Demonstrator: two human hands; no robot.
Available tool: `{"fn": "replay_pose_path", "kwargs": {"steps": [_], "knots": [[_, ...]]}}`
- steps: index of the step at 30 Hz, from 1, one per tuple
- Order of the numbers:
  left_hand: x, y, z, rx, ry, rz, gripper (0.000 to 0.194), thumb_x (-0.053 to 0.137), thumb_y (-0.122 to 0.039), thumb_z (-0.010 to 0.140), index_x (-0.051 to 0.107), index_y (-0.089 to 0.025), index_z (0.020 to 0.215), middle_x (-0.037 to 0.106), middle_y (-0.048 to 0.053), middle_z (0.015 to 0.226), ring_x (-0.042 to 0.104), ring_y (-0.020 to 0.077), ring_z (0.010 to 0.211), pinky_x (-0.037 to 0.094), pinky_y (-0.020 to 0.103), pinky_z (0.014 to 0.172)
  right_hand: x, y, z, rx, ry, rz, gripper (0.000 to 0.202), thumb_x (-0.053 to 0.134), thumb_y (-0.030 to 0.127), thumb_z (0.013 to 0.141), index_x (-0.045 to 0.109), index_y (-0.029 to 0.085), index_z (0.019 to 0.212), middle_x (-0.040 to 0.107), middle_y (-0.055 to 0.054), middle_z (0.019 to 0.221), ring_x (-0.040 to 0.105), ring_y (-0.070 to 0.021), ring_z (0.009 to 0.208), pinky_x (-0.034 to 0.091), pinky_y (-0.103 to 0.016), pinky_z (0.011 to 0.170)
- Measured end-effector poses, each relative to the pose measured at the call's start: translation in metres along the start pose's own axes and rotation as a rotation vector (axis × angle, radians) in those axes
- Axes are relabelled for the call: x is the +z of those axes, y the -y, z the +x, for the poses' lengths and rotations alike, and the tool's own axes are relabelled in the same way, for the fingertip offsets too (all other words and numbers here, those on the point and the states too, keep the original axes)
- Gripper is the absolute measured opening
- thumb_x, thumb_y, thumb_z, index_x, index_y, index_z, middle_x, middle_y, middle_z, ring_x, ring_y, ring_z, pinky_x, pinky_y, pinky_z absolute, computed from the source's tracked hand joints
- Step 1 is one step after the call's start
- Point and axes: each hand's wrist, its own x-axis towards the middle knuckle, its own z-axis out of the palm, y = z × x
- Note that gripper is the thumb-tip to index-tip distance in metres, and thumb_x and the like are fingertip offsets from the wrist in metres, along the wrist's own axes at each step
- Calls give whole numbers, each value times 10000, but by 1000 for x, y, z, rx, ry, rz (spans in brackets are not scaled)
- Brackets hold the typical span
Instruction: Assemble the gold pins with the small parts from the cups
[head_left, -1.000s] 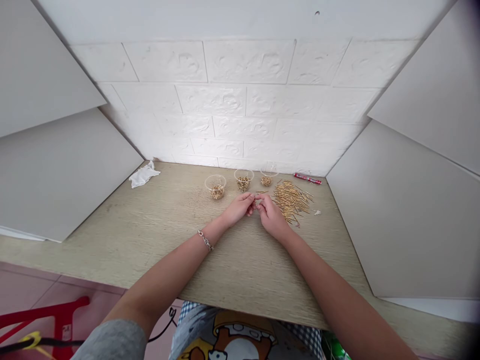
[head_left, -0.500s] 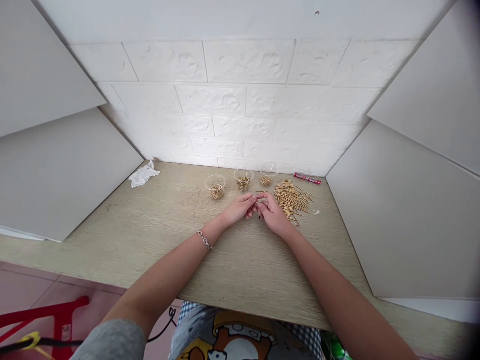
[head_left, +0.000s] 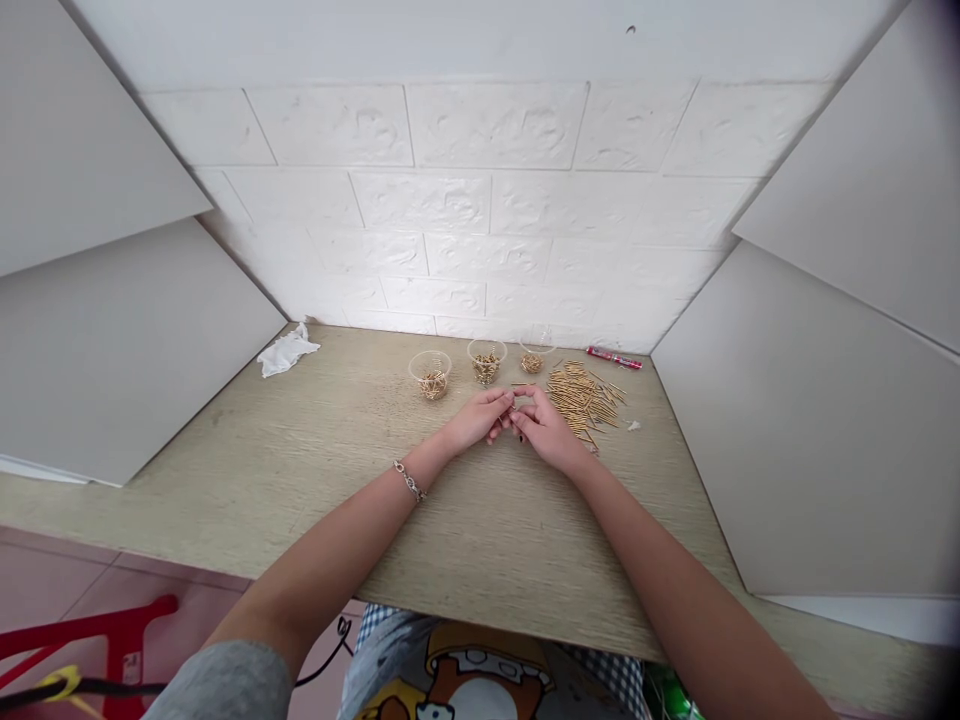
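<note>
My left hand and my right hand meet over the table, fingertips touching. Both are closed in a pinch, and whatever sits between the fingers is too small to make out. Just right of my right hand lies a loose pile of thin gold-coloured metal pins. Behind the hands stand three clear plastic cups: a left cup with small gold pieces, a middle cup with darker gold pieces, and a right cup with fine coppery pieces.
A crumpled white tissue lies at the back left of the wooden table. A red tube-shaped wrapper is at the back right, near a white scrap. Grey panels flank both sides, and a white brick-pattern wall closes the back.
Both hands stay in the same place with only a slight shift of the fingers. The cups and the pin pile look unchanged.
</note>
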Motion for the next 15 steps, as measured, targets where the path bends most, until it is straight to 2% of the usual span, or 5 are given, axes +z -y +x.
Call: {"fn": "replay_pose_path", "kwargs": {"steps": [5,8,15], "knots": [[-1,3,3,9,-13,-33,279,459,-361,853,483,-140,685,475,-49,527,373,27,355,299,174,357,1,-5,2,3,-31,-7,257,487,319,774,419,205,993,514,58,592,472,-113,530,370,-242,510],[-2,5,5,26,-18,-89,262,482,-363,837,496,-140,701,476,-51,535,397,32,386,316,173,384,2,-11,5,6,-92,-56,247,509,343,764,453,202,960,532,44,605,494,-118,526,402,-255,517],[-2,6,4,58,-5,-161,283,511,-383,808,472,-147,656,457,-56,526,398,37,417,335,171,423,2,-13,6,28,-154,-212,181,490,378,774,521,199,769,566,10,628,508,-126,528,427,-264,520]]}}
